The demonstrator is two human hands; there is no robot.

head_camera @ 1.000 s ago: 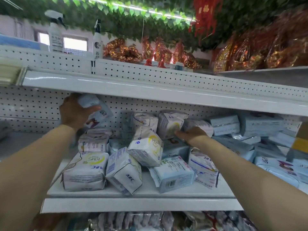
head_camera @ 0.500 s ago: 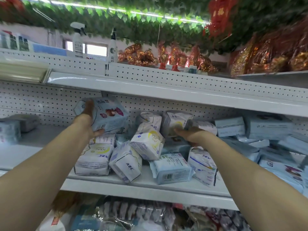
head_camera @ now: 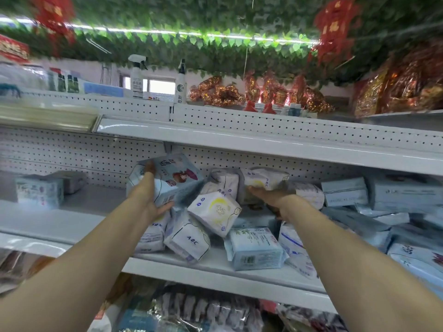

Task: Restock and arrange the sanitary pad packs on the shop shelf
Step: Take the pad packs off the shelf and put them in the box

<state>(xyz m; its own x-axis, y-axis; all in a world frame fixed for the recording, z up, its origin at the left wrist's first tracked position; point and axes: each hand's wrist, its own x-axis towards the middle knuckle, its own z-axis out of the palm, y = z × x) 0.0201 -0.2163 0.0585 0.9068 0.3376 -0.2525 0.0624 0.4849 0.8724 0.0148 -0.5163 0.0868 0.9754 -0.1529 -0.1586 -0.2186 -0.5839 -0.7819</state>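
Observation:
My left hand (head_camera: 146, 195) grips a light blue pad pack with a red-haired figure (head_camera: 175, 178), held tilted above the pile at the left of the white shelf (head_camera: 215, 264). My right hand (head_camera: 271, 196) reaches under a white pack with a yellow mark (head_camera: 263, 179) at the back of the pile and holds it from below. Between my hands lie a white KMS pack (head_camera: 215, 212), a white ABC pack (head_camera: 189, 238) and a pale blue pack (head_camera: 256, 248), all lying askew.
Blue boxes and packs (head_camera: 383, 195) crowd the shelf to the right. Two packs (head_camera: 40, 190) sit on the neighbouring shelf at left. The shelf above (head_camera: 239, 140) overhangs closely. Spray bottles (head_camera: 137, 75) and red-gold wrapped goods (head_camera: 220, 92) stand on top. Bagged goods fill the shelf below.
My left hand has carried the blue pack rightward and tilted it over the pile. My right hand has slid under the white pack at the back. The view has risen and shifted left.

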